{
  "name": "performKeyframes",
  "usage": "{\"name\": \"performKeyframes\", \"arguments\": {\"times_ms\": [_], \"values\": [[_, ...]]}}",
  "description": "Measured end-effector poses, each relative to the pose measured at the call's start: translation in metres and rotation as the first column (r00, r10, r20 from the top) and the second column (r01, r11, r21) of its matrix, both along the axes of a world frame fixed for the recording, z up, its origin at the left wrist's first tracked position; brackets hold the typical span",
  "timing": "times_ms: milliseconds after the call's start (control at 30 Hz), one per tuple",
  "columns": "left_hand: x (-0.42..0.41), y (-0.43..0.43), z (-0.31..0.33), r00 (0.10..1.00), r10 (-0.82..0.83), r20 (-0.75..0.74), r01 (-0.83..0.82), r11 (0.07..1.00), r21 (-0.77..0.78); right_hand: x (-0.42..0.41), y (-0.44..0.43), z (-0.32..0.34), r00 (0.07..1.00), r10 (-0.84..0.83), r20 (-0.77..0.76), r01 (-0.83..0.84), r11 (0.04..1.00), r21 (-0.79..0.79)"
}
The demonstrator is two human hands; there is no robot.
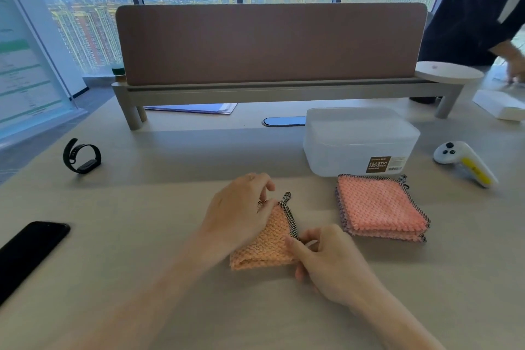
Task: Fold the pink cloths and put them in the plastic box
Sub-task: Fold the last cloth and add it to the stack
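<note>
The pink cloth (267,247) lies folded on the table (127,250), its checked hem to the right. The left hand (241,216) pinches its far corner and the right hand (329,261) pinches its near corner, probably to square the edges. The stack of folded cloths (380,204) waits just in front of the plastic box (358,142), likely for easy loading.

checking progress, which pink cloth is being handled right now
The single cloth held by the left hand and right hand; the others lie in a stack by the plastic box.
</note>
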State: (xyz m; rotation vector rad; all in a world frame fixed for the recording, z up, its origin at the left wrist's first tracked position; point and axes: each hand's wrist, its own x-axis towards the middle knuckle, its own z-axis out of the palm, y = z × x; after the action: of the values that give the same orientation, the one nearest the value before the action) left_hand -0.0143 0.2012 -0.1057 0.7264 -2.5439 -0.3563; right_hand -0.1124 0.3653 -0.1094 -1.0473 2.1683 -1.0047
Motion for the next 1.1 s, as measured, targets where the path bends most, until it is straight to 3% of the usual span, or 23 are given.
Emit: {"name": "performKeyframes", "arguments": {"times_ms": [67, 167, 267, 433, 533, 667, 767, 900, 1100], "values": [[0.012, 0.007, -0.012, 0.998, -0.026, 0.056, 0.028, 0.999, -0.041, -0.007, -0.001, 0.002, 0.989, -0.007, -0.148, 0.01, 1.0, 0.023], [0.022, 0.013, -0.03, 0.971, -0.044, 0.237, 0.034, 0.998, 0.047, -0.017, -0.016, 0.004, 0.923, -0.073, -0.379, 0.072, 0.997, -0.017], [0.021, 0.019, -0.038, 0.959, -0.081, 0.27, 0.077, 0.997, 0.027, -0.016, -0.042, 0.004, 0.876, -0.027, -0.481, -0.015, 0.996, -0.084], [0.021, 0.015, -0.041, 0.939, -0.111, 0.326, 0.118, 0.993, -0.004, -0.013, -0.065, -0.022, 0.841, 0.233, -0.489, -0.23, 0.971, 0.066], [0.025, 0.011, -0.04, 0.936, -0.066, 0.346, 0.067, 0.998, 0.01, -0.017, -0.064, -0.03, 0.75, 0.327, -0.575, -0.232, 0.944, 0.235], [0.043, -0.005, -0.036, 0.894, 0.024, 0.447, -0.039, 0.999, 0.024, -0.023, -0.063, -0.026, 0.741, 0.381, -0.553, -0.194, 0.91, 0.367], [0.051, -0.013, -0.028, 0.904, 0.069, 0.422, -0.107, 0.992, 0.067, -0.02, -0.065, -0.017, 0.685, 0.372, -0.627, -0.173, 0.918, 0.356], [0.04, 0.003, -0.03, 0.948, 0.037, 0.316, -0.056, 0.997, 0.05, -0.004, -0.073, -0.021, 0.599, 0.409, -0.688, -0.275, 0.912, 0.303], [0.05, 0.003, -0.041, 0.9, 0.105, 0.423, -0.123, 0.992, 0.016, -0.014, -0.065, -0.03, 0.719, 0.4, -0.569, -0.236, 0.91, 0.342]]}}
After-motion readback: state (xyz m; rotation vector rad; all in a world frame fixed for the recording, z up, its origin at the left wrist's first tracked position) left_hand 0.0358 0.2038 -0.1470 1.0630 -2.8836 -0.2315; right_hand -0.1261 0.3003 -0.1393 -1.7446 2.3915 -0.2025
